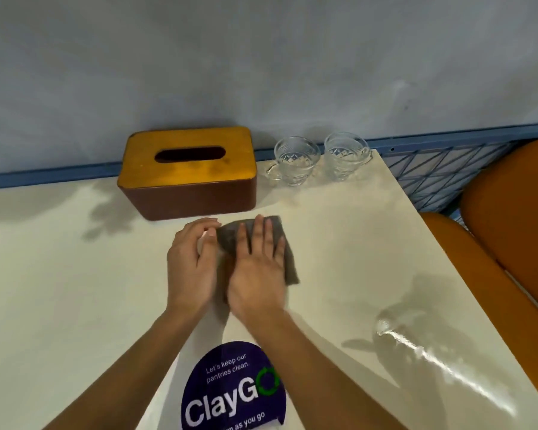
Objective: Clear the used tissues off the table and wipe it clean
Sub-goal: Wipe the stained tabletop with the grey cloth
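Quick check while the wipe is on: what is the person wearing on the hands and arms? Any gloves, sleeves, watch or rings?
Nothing is worn that this view shows. The left hand and right hand are ungloved, with no rings visible. The left forearm and right forearm are uncovered down to the frame's bottom edge: no sleeve, watch or band.

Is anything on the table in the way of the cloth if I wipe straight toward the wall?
Yes. The tissue box stands just beyond the cloth under your right hand, close to its far edge. The two glass cups sit farther right, by the wall.
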### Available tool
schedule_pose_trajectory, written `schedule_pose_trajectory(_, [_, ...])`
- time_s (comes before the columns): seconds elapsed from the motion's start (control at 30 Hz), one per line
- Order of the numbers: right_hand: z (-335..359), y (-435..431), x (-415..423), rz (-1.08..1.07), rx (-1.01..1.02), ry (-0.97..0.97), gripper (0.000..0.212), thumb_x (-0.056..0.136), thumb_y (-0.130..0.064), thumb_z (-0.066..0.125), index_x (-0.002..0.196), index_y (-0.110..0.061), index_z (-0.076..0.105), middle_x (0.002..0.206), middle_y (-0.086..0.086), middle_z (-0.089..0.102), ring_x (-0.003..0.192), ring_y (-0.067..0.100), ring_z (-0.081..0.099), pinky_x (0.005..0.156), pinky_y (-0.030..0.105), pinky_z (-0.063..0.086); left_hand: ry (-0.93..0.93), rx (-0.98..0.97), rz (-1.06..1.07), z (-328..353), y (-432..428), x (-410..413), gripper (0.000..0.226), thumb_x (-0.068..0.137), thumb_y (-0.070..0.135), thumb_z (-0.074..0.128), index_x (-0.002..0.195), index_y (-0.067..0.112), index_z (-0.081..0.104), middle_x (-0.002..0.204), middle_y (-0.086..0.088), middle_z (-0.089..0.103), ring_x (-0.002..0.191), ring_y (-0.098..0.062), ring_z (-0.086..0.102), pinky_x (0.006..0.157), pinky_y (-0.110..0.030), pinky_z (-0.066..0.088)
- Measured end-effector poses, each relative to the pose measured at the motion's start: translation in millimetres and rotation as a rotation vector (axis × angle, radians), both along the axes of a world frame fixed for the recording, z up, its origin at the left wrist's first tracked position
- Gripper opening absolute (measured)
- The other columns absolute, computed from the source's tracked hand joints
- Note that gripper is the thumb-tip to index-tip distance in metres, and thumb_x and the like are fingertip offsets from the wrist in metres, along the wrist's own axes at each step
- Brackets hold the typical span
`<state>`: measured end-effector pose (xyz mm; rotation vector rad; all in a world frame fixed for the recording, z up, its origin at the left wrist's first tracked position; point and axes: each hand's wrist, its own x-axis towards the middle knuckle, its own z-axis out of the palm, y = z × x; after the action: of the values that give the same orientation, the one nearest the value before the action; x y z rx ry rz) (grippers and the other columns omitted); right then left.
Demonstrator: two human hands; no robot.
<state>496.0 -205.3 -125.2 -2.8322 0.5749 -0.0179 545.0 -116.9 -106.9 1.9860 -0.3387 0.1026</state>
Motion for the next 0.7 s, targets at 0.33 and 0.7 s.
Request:
schedule_pose_trajectory(0.33, [-3.5, -26.0, -10.6, 0.743, -0.025, 0.002, 0.054, 0.104, -0.042, 0.027, 0.155, -0.027, 0.017, 0.164, -0.001, -0.002, 0.15, 0.014, -0.01, 0.122, 0.039, -0.004, 0.051, 0.175, -0.022, -11.7, 61.2, -4.6, 0.021, 0.097, 0.006, 0.053, 0.102, 0.018, 0.069, 0.102, 0.002, 0.068, 0.098, -0.02, 0.062, 0.092, -0.048, 0.051])
schedule_pose_trajectory(0.7, [2.5, -210.0, -116.1, 0.29, -0.033, 0.056, 0.06, 0.099, -0.055, 0.007, 0.156, -0.033, 0.005, 0.164, -0.008, -0.005, 0.149, 0.008, -0.012, 0.122, 0.042, 0.005, -0.163, 0.348, -0.438, -14.9, -25.7, -60.8, 0.042, 0.092, 0.025, 0.039, 0.126, 0.017, 0.062, 0.13, 0.008, 0.059, 0.119, -0.012, 0.051, 0.103, -0.03, 0.038])
